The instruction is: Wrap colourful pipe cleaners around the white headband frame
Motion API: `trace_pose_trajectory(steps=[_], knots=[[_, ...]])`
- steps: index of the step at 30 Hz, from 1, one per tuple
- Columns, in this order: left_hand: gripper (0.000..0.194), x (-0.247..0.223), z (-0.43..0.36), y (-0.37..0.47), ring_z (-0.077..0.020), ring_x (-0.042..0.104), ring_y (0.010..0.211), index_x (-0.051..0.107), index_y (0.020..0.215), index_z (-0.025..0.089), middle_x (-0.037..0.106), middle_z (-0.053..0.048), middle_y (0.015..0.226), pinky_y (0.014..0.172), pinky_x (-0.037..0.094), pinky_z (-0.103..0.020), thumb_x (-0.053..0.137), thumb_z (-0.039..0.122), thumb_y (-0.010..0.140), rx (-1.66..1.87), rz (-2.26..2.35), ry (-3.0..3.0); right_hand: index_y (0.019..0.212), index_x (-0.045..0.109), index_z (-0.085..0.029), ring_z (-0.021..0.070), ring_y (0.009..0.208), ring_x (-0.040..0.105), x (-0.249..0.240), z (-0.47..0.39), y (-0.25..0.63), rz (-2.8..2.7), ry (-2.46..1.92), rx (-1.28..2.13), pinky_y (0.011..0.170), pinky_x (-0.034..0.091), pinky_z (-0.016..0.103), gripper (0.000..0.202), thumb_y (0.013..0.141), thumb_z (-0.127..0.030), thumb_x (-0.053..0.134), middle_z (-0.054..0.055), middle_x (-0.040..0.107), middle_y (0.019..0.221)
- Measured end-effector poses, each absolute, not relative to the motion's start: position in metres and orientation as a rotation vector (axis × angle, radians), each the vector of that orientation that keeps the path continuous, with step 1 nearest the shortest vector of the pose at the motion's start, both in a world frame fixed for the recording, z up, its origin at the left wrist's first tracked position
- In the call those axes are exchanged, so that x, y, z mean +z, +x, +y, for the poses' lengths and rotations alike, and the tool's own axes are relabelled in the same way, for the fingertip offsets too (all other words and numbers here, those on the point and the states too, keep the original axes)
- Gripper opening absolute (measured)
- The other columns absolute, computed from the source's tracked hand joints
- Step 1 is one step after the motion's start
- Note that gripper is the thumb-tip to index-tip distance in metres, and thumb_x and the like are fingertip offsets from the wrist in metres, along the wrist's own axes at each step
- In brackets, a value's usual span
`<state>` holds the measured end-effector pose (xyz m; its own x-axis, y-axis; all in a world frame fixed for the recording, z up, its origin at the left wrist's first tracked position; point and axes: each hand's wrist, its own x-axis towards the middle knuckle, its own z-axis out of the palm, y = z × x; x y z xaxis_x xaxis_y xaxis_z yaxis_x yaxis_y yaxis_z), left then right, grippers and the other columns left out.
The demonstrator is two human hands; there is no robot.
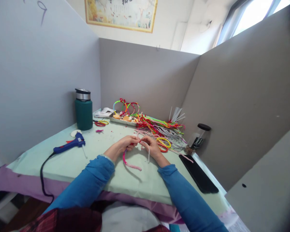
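Close together over the middle of the table are my left hand (124,145) and my right hand (151,149), both closed with their fingertips nearly meeting. Below my left fingers curves a tube wrapped in magenta and pale pink pipe cleaner (125,158); its pink end reaches rightward above the cloth. A bare white length of the tube (148,150) arcs down by my right hand. A bit of red pipe cleaner (140,141) shows between the pinched fingertips. Which fingers grip the tube and which the pipe cleaner is partly hidden.
Left are a blue glue gun (69,144) with a black cord, a green bottle (83,111) and scissors (101,123). Behind lie a metal tray (122,121) and colourful pipe cleaners (157,125). Right are yellow-handled scissors (164,141), a clear jar (199,137) and a black phone (199,174).
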<state>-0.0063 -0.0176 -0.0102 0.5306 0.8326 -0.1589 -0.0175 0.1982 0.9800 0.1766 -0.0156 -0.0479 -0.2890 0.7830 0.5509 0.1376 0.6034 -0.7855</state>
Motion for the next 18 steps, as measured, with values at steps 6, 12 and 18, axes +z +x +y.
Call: trace_pose_trajectory(steps=[6,12,18], knots=[[0.024,-0.012,-0.019,-0.001,-0.0005,0.024,0.036,0.053,0.075,0.015,0.046,0.005,0.057,0.037,0.012,-0.018,0.07,0.03,0.071,0.797,0.792,1.241,0.089,0.056,-0.021,0.0142,0.061,0.058,-0.043,-0.024,0.168,-1.702,-0.765,0.758,0.054,0.049,0.026,0.022,0.082,-0.041,0.059,0.002,0.061,0.08],[0.026,-0.017,-0.016,-0.001,-0.0028,0.034,0.038,0.061,0.086,0.011,0.055,0.001,0.064,0.036,0.023,-0.018,0.07,0.029,0.07,0.841,0.722,1.297,0.085,0.055,-0.021,0.0125,0.053,0.053,-0.036,-0.028,0.167,-1.608,-0.787,0.85,0.05,0.044,0.025,0.019,0.078,-0.037,0.062,-0.002,0.057,0.071],[0.022,-0.021,-0.011,-0.003,-0.0037,0.037,0.037,0.06,0.086,0.012,0.059,0.0,0.065,0.034,0.029,-0.019,0.068,0.027,0.072,0.853,0.743,1.266,0.086,0.054,-0.02,0.0107,0.052,0.051,-0.034,-0.028,0.168,-1.572,-0.819,0.92,0.048,0.045,0.024,0.025,0.075,-0.039,0.065,-0.001,0.058,0.075]])
